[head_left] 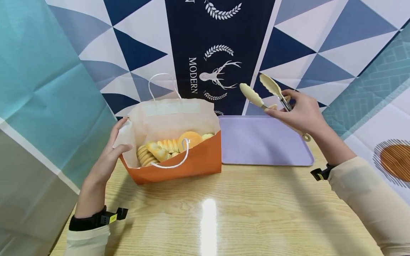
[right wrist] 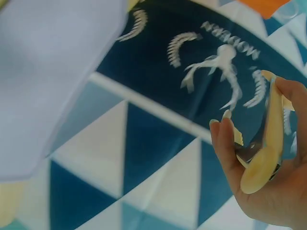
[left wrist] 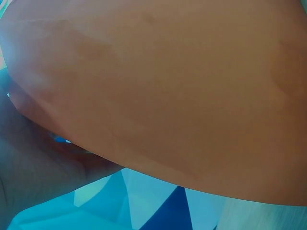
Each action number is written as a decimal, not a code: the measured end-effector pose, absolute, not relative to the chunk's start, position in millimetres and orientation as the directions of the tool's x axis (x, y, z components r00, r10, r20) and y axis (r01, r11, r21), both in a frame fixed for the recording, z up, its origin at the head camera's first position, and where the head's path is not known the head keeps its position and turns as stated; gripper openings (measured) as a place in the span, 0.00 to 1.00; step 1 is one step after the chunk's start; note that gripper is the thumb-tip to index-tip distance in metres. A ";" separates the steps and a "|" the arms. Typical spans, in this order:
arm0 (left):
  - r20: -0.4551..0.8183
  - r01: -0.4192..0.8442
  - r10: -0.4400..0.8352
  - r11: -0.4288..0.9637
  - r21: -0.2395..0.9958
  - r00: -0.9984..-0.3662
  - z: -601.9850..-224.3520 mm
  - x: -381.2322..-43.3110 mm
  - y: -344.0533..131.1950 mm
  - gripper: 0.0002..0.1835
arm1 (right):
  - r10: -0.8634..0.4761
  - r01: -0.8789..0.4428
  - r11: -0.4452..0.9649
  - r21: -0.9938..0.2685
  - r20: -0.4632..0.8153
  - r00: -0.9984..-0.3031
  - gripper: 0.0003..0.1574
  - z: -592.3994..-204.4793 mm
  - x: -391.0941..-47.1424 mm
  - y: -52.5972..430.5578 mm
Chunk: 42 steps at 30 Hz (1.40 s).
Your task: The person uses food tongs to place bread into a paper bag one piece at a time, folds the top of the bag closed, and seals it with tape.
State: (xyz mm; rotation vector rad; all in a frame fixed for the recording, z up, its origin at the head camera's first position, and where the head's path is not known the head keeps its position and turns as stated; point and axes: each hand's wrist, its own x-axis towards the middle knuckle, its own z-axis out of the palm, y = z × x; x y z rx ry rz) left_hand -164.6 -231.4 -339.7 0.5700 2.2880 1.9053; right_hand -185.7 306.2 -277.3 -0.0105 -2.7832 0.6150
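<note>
At the left of the head view, my left hand (head_left: 109, 153) pinches the left edge of an orange paper bag (head_left: 179, 172), thumb inside the rim. Several breads lie in the bag, among them a ridged roll (head_left: 146, 155), a glossy bun (head_left: 157, 151) and a round orange piece (head_left: 190, 138). In the left wrist view the bag's orange side (left wrist: 168, 96) fills most of the picture. My right hand (head_left: 302, 110) holds cream-tipped tongs (head_left: 272, 90) in the air above a lilac tray (head_left: 256, 156), their tips spread apart with nothing between them.
The tray stands on the wooden table (head_left: 256, 209) just right of the bag. Behind both hangs a patterned cloth (head_left: 144, 46). White cord handles (head_left: 185, 153) stick out at the bag's front and back.
</note>
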 end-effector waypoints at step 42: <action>0.195 0.246 0.368 0.096 0.964 -0.909 -340.6 -163.8 -226.9 0.38 | 0.398 0.335 0.855 -0.395 0.088 -0.913 0.43 -414.5 -167.7 494.8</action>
